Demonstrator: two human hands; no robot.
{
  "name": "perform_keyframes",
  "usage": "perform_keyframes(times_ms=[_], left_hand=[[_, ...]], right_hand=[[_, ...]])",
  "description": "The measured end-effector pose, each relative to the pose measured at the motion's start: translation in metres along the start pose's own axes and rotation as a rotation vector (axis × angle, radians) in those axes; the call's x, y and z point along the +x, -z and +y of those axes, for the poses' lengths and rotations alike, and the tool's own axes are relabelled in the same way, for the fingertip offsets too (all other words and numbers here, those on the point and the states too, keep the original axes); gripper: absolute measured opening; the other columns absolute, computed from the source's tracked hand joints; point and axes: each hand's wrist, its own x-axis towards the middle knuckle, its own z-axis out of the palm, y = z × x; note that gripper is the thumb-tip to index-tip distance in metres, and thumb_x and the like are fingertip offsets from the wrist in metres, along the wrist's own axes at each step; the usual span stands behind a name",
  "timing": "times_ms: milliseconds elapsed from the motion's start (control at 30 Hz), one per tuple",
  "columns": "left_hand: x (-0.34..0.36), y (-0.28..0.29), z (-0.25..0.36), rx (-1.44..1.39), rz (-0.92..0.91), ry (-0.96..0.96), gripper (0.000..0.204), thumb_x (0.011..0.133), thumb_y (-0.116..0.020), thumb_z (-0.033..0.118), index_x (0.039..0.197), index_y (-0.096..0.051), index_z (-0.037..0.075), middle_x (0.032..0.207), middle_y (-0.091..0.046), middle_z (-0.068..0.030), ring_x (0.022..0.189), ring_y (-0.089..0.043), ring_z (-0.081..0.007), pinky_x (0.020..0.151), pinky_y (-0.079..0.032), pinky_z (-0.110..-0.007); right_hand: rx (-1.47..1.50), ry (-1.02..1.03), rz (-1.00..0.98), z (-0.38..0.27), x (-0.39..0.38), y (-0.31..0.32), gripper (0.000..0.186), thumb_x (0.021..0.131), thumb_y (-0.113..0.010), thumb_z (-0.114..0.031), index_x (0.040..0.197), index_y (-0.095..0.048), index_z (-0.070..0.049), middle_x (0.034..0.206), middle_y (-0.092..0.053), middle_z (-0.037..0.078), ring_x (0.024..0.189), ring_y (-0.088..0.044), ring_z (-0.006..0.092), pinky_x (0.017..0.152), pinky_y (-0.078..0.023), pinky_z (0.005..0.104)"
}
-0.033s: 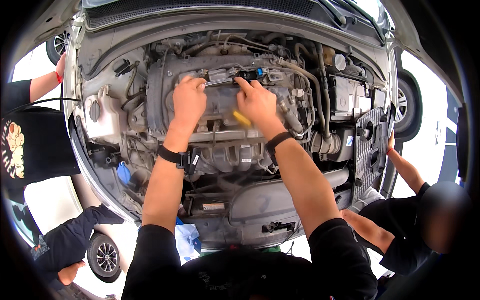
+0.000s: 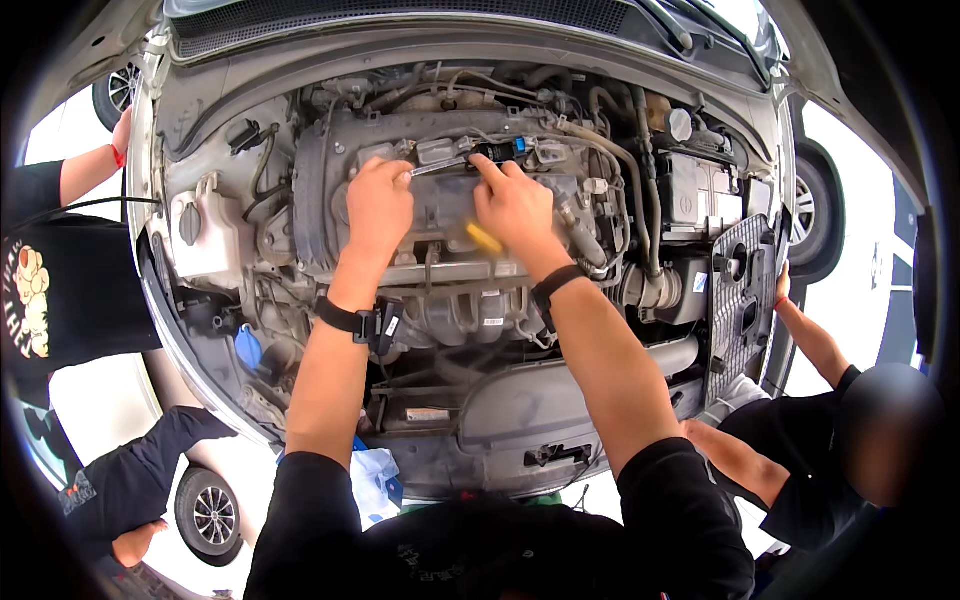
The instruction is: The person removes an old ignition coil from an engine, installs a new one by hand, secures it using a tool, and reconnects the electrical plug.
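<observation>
White plastic marks the reservoir [image 2: 208, 235] at the left of the bay, with a blue cap [image 2: 248, 347] nearer you. Rightward, your left hand [image 2: 380, 205] closes its thumb and fingers on the near end of a slim metal tool [image 2: 438, 166], which lies almost level above the grimy engine [image 2: 430, 205], rising slightly toward the right. It looks rigid and fairly light, hard to damage, and its smooth shank is likely slippery if oily; the left end seems the best place to take hold. Your left forearm reaches up and inward, knuckles on top. Your right hand [image 2: 512, 208] sits palm down, index finger stretched to the tool's right end, beside a blue connector [image 2: 520, 146]; its other fingers curl under, so you cannot tell whether they grip anything. Under that palm shows a blurred yellow object [image 2: 484, 238], its support unclear. Your right forearm slants up and leftward. Farther right stands the battery [image 2: 690, 190].
</observation>
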Motion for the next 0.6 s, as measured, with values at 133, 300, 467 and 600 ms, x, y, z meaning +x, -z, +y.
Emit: perform_keyframes(times_ms=[133, 300, 467, 600], left_hand=[[-0.033, -0.01, 0.003, 0.018, 0.054, -0.071, 0.013, 0.091, -0.065, 0.008, 0.1, -0.073, 0.003, 0.093, -0.066, -0.0154, 0.087, -0.066, -0.0384, 0.078, -0.052, -0.047], [-0.068, -0.025, 0.034, 0.26, -0.13, -0.082, 0.024, 0.092, -0.065, 0.014, 0.113, -0.07, 0.002, 0.093, -0.067, -0.0154, 0.087, -0.067, -0.0383, 0.076, -0.055, -0.047], [-0.045, -0.01, 0.031, 0.314, -0.09, -0.065, 0.024, 0.089, -0.066, 0.012, 0.111, -0.07, 0.006, 0.096, -0.069, -0.0162, 0.09, -0.067, -0.0398, 0.079, -0.055, -0.049], [-0.052, -0.011, 0.035, 0.273, -0.246, -0.053, 0.024, 0.09, -0.066, 0.014, 0.113, -0.071, 0.006, 0.099, -0.07, -0.0168, 0.092, -0.068, -0.0412, 0.081, -0.055, -0.049]], right_hand=[[0.04, 0.006, 0.011, -0.001, -0.002, 0.0, 0.035, 0.089, -0.062, -0.023, 0.123, -0.07, -0.027, 0.087, -0.065, 0.006, 0.072, -0.069, 0.0318, 0.063, -0.055, 0.0451], [0.033, 0.005, 0.001, 0.0, -0.001, 0.0, 0.035, 0.089, -0.063, -0.023, 0.122, -0.07, -0.027, 0.087, -0.065, 0.007, 0.072, -0.069, 0.032, 0.063, -0.056, 0.0452], [0.036, 0.003, 0.009, 0.001, -0.001, -0.002, 0.034, 0.088, -0.063, -0.023, 0.122, -0.07, -0.028, 0.087, -0.065, 0.007, 0.072, -0.069, 0.032, 0.063, -0.056, 0.0449], [0.043, 0.01, 0.007, 0.001, -0.002, -0.004, 0.034, 0.089, -0.063, -0.023, 0.121, -0.071, -0.028, 0.087, -0.065, 0.007, 0.072, -0.069, 0.0322, 0.063, -0.056, 0.0449]])
